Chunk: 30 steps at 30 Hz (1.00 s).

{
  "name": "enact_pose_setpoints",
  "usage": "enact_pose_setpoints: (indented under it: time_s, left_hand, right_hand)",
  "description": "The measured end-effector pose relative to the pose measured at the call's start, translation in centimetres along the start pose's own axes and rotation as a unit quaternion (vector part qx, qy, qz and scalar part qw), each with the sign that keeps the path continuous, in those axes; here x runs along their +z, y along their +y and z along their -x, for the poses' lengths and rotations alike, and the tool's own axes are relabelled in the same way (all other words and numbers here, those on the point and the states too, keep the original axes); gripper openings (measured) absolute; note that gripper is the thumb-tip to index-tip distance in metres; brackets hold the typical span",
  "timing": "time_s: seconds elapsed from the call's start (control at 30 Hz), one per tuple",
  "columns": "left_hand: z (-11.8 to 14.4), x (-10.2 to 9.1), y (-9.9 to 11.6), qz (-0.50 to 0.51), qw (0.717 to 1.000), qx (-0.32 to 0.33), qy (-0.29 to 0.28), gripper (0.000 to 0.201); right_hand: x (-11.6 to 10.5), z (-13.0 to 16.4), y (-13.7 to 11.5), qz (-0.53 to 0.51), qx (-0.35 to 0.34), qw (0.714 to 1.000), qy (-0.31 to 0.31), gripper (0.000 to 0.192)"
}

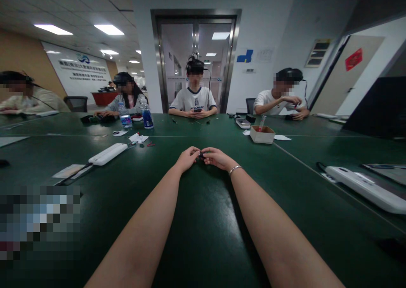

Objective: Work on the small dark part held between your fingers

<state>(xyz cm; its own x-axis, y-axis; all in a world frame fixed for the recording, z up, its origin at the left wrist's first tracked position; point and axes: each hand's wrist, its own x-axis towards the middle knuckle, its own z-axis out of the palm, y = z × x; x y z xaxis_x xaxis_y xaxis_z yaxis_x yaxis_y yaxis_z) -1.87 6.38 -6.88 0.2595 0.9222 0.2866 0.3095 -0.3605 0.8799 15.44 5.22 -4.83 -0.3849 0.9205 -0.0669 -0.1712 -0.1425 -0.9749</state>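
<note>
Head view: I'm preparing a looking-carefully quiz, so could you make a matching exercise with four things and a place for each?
Things
1. small dark object
2. silver bracelet
3. open-topped box
4. red diamond-shaped sign

Places
A. on the wrist behind the right hand
B. on the pale door
C. between the left hand and the right hand
D. on the green tabletop

Pairs: 1-C, 2-A, 3-D, 4-B

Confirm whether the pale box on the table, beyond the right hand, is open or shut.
Open: the pale box shows its brown inside from above, and a slender item sticks up past its rim.
</note>
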Motion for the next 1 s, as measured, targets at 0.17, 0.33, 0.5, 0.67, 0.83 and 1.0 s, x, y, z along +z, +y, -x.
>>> enact_pose_setpoints:
  time_s: [0.17,0.33,0.5,0.67,0.83,1.0]
  left_hand:
    - [-0.08,0.02,-0.1,0.009,1.0,0.012,-0.005,0.025]
    - [-0.13,-0.02,0.02,0.0,1.0,0.002,0.001,0.029]
    - [-0.07,-0.11,0.25,-0.003,1.0,-0.008,0.018,0.023]
    - [-0.04,-0.13,0.21,0.004,1.0,-0.004,0.016,0.021]
    - [-0.1,-0.15,-0.02,-0.001,1.0,0.007,0.004,0.027]
    - [-0.08,-0.15,-0.13,-0.008,1.0,0.02,0.004,0.03]
  right_hand:
    - [0.03,0.07,-0.1,0.005,0.002,1.0,-0.002,0.017]
    - [-0.15,-0.06,0.03,-0.001,-0.001,1.0,-0.006,0.017]
    - [-0.17,-0.05,0.01,0.002,0.001,1.0,-0.004,0.017]
    - [0.05,0.16,-0.16,0.005,0.004,1.0,0.002,0.018]
    - [0.12,0.11,-0.17,0.003,0.007,1.0,-0.002,0.016]
    - [-0.04,0.06,-0.1,0.013,0.005,1.0,-0.005,0.017]
